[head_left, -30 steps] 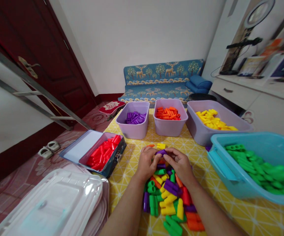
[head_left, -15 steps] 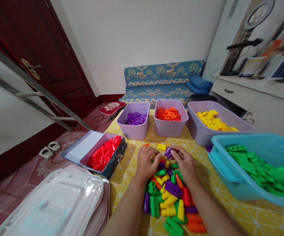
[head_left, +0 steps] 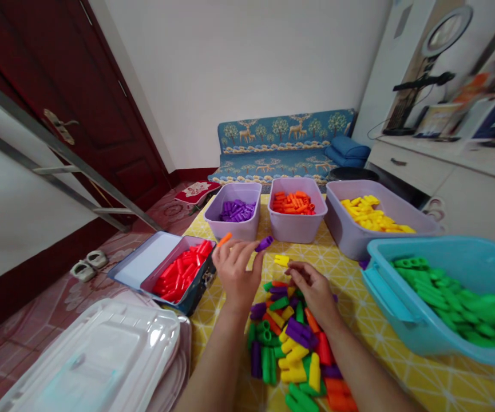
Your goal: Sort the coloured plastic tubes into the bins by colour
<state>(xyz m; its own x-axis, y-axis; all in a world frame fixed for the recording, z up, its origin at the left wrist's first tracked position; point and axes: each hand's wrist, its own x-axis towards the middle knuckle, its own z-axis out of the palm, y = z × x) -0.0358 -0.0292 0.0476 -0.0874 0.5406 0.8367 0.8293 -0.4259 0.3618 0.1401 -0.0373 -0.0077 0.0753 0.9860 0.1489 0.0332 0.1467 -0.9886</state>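
Note:
My left hand (head_left: 239, 274) is raised over the table, left of the pile. Its thumb and fingers pinch a purple plastic block (head_left: 264, 244), and an orange plastic block (head_left: 225, 239) sticks out past its other fingers. My right hand (head_left: 316, 290) is beyond the pile, fingers curled, with its fingertips at the right end of a yellow plastic block (head_left: 281, 260). Between my forearms lies a mixed pile of tube-shaped blocks (head_left: 296, 349) in green, yellow, purple, orange and red. My right hand and forearm hide its right side.
Lilac bins hold purple (head_left: 232, 229), orange (head_left: 296, 226) and yellow blocks (head_left: 345, 237). On the right stands a turquoise bin (head_left: 395, 297) of green blocks. To the left are an open case (head_left: 198, 286) of red blocks and stacked clear lids (head_left: 144, 349). A ladder (head_left: 75, 160) leans behind.
The purple block has passed from my right hand to my left. My left hand has risen and moved left with it and the orange block; my right hand has moved to the yellow block.

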